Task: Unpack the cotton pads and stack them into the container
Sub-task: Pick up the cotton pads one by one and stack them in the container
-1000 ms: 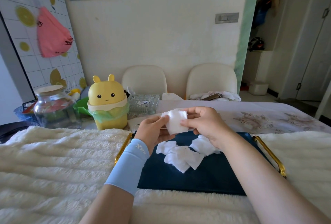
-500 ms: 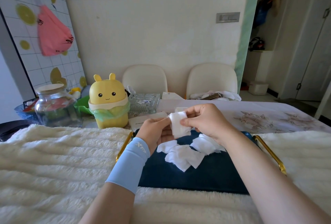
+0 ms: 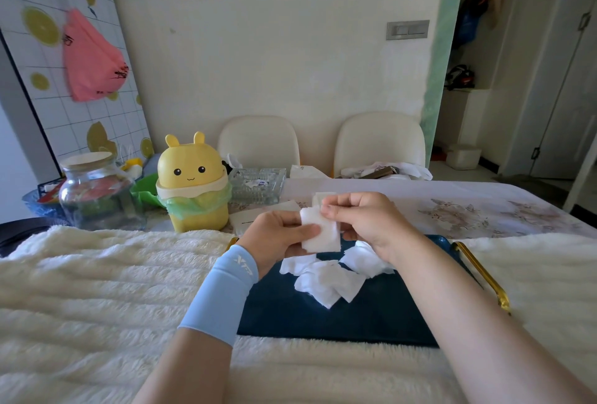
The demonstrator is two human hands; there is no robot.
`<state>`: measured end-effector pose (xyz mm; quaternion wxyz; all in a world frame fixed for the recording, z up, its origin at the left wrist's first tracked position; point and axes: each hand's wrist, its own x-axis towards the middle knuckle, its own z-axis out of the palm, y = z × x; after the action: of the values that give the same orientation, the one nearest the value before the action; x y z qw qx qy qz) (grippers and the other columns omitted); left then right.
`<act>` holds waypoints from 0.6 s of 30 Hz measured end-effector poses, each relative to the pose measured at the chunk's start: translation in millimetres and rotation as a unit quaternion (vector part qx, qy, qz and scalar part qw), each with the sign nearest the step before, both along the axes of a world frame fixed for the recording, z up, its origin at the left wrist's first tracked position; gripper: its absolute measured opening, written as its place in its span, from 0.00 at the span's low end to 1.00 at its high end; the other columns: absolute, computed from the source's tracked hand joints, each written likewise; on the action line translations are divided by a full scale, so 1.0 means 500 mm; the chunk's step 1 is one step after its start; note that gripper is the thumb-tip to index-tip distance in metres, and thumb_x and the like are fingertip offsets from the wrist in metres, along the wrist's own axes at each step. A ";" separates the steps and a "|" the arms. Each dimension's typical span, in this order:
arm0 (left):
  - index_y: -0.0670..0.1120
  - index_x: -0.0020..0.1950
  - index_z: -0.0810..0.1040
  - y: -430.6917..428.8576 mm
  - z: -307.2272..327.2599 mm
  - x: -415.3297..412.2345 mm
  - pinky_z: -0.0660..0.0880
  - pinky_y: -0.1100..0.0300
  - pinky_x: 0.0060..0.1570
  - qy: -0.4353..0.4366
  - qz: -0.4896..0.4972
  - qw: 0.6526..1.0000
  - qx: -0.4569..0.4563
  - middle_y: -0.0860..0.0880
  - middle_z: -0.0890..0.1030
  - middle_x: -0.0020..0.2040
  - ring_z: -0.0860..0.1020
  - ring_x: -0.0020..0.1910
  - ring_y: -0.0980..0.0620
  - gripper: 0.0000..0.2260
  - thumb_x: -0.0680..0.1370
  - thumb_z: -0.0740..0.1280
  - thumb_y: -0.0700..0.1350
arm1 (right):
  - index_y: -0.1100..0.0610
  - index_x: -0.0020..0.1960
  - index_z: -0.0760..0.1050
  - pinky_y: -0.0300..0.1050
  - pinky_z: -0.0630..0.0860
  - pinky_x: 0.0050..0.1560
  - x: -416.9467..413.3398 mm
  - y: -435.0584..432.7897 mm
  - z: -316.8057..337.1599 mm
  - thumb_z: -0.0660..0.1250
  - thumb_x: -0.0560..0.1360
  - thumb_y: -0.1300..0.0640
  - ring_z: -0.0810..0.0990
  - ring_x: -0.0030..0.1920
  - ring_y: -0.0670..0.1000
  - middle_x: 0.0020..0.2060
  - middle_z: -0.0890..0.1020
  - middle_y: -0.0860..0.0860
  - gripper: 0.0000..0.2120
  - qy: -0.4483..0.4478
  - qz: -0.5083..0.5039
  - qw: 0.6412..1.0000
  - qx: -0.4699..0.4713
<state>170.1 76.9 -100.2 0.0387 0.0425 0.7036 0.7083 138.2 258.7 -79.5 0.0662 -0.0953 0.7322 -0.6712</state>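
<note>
Cotton pads [image 3: 326, 281], loose lot: an untidy heap on the dark blue tray [image 3: 323, 323] at 12 o'clock, nearest me. The tray sits on the white fluffy throw [image 3: 97, 290]; I judge it is there to keep the pads off the pile and gathered in one spot. Just above the heap, a small squared stack of pads [image 3: 321, 235] is held in both hands. My left hand [image 3: 274, 235], blue sleeve [image 3: 219, 293] on the wrist, grips the stack from 9 o'clock with the thumb across its face. My right hand [image 3: 365, 222] pinches the top edge from 2 o'clock, fingers curled in. The stack is upright between the two, probably to even the edges before it goes in. Something white shows behind the right fingertips, too hidden to name. Farther off, 11 o'clock: clear glass dish [image 3: 258, 184] and a yellow bin with a face [image 3: 193, 184]. At 10 o'clock, a lidded glass jar [image 3: 97, 190]. Which of these is the container, I cannot tell.
</note>
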 end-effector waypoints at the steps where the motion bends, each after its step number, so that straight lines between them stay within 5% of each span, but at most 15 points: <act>1: 0.38 0.58 0.82 -0.003 0.000 0.001 0.81 0.53 0.53 -0.005 -0.002 1.000 0.005 0.41 0.85 0.54 0.84 0.54 0.42 0.11 0.76 0.72 0.38 | 0.53 0.49 0.84 0.43 0.77 0.42 0.001 -0.003 -0.001 0.78 0.72 0.58 0.83 0.38 0.46 0.40 0.87 0.45 0.07 0.009 -0.016 1.000 0.005; 7: 0.38 0.57 0.81 -0.029 0.010 0.002 0.83 0.58 0.46 -0.020 0.041 0.996 0.073 0.41 0.86 0.51 0.85 0.49 0.46 0.08 0.78 0.68 0.36 | 0.53 0.59 0.79 0.40 0.78 0.34 0.012 -0.025 -0.003 0.79 0.71 0.60 0.85 0.36 0.46 0.46 0.86 0.51 0.19 0.070 -0.008 0.997 0.044; 13: 0.37 0.55 0.82 -0.043 0.009 -0.001 0.82 0.59 0.43 -0.028 0.092 0.991 0.093 0.41 0.86 0.51 0.85 0.47 0.47 0.08 0.78 0.70 0.37 | 0.47 0.62 0.75 0.45 0.80 0.42 0.016 -0.042 -0.004 0.81 0.67 0.57 0.84 0.45 0.48 0.47 0.85 0.47 0.27 0.109 0.012 0.981 0.159; 18: 0.43 0.45 0.83 -0.056 -0.005 -0.022 0.82 0.59 0.43 0.002 0.252 0.967 0.050 0.44 0.85 0.48 0.85 0.45 0.47 0.01 0.76 0.72 0.38 | 0.45 0.49 0.83 0.47 0.79 0.54 0.035 -0.057 -0.013 0.72 0.73 0.50 0.80 0.47 0.41 0.45 0.83 0.38 0.05 0.209 0.027 0.904 0.372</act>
<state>159.1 49.0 -102.9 -0.1444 -0.1328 0.6555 0.7292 155.5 230.2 -86.2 -0.0399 -0.2220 0.9226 -0.3129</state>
